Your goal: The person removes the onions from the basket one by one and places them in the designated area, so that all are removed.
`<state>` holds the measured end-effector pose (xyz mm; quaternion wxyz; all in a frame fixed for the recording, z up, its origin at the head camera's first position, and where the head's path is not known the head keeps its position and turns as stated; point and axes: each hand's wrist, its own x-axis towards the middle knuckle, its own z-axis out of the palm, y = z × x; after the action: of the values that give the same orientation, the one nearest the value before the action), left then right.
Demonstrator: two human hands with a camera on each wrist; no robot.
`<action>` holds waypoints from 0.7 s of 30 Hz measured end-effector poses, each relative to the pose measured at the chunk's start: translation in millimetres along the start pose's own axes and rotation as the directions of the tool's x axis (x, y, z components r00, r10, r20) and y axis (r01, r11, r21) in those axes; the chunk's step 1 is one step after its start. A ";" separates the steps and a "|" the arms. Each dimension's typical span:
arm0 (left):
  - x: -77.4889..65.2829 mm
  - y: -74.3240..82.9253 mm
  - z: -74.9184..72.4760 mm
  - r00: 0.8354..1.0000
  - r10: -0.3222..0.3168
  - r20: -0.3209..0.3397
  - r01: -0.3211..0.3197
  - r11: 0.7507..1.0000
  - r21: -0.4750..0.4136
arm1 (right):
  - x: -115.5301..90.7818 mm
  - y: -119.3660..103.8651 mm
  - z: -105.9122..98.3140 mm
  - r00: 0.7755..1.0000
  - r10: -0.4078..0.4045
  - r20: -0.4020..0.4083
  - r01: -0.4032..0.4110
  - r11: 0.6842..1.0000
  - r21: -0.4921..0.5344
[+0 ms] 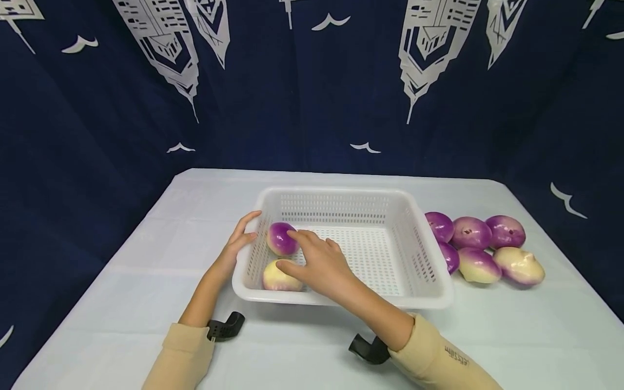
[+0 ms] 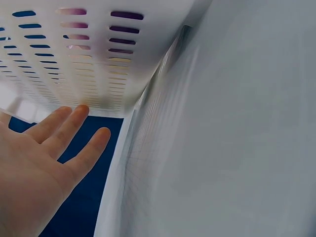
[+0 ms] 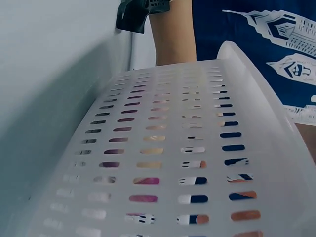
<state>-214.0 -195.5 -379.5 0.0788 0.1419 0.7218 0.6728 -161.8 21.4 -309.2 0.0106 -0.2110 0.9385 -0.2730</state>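
A white plastic basket (image 1: 341, 300) with slotted walls stands on the table. Inside, by its left wall, sit two glossy, round, onion-like vegetables: a mostly purple one (image 1: 280, 241) behind a mostly cream one (image 1: 280, 279). My right hand (image 1: 324, 268) reaches over the front rim; its index fingertip is right at the purple vegetable and its thumb overlaps the cream one. My left hand (image 1: 233, 250) is at the basket's left side, fingertips right at the rim. In the left wrist view, the left hand's fingers (image 2: 94, 148) are spread and straight beside the slotted wall.
Right of the basket, several purple-and-cream vegetables (image 1: 472, 233) lie close together in two rows. A white cloth (image 1: 122, 303) covers the table. Behind hangs a dark blue curtain (image 1: 302, 108) with white building prints. Black camera mounts (image 1: 226, 326) sit on both wrists.
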 end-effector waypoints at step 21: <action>0.6 -1.4 -0.5 1.000 0.023 -0.003 -0.022 0.999 0.044 | 13.1 -14.9 19.8 0.967 0.119 0.225 -0.110 0.993 -0.051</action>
<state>-214.9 -195.8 -380.8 0.0669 0.1506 0.7349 0.6579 -165.3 -5.3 -317.1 0.1297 -0.1865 0.9468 -0.2280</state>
